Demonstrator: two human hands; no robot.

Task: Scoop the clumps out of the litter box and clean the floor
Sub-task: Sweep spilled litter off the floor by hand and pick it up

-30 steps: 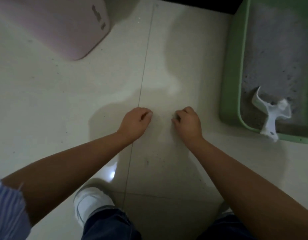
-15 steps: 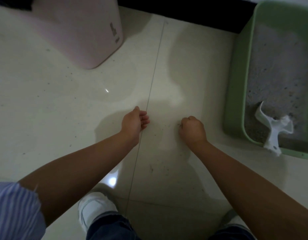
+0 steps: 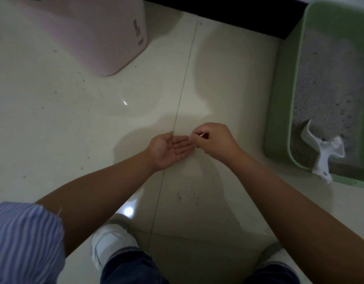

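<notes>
Above floor [image 3: 95, 130]: left hand [image 3: 169, 149] flat, palm up (right hand [image 3: 214, 142] pinching).

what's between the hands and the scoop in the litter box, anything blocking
Nothing visible blocks it. The right hand and left hand are over bare floor; the white scoop leans on the litter box near rim, handle overhanging it. Only the box's low left wall lies between.

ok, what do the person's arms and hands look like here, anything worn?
Both forearms are bare down to the wrists. The left hand and right hand carry no gloves, rings, watch or bands that I can see. A blue-and-white striped sleeve is pushed up on the left upper arm. The right arm's sleeve is out of frame.
</notes>
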